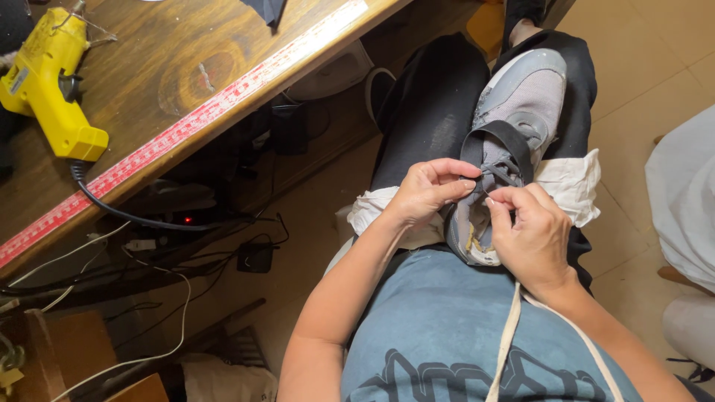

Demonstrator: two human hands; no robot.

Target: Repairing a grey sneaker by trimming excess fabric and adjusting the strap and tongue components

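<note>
A grey shoe upper [521, 104] with a black strap lies on my lap, toe pointing away, over a white cloth [573, 186]. My left hand [428, 190] pinches the shoe's edge beside the strap with thumb and fingers. Close against it, my right hand [530, 238] grips the opening of the shoe, fingers curled on a dark thread or lace. The inside of the shoe is hidden by both hands.
A wooden table [171, 52] stands at the left, with a red measuring tape [179, 134] along its edge and a yellow glue gun [48, 82] on top. Cables and a power strip [149, 238] lie beneath. Another person's white garment [685, 208] is at the right.
</note>
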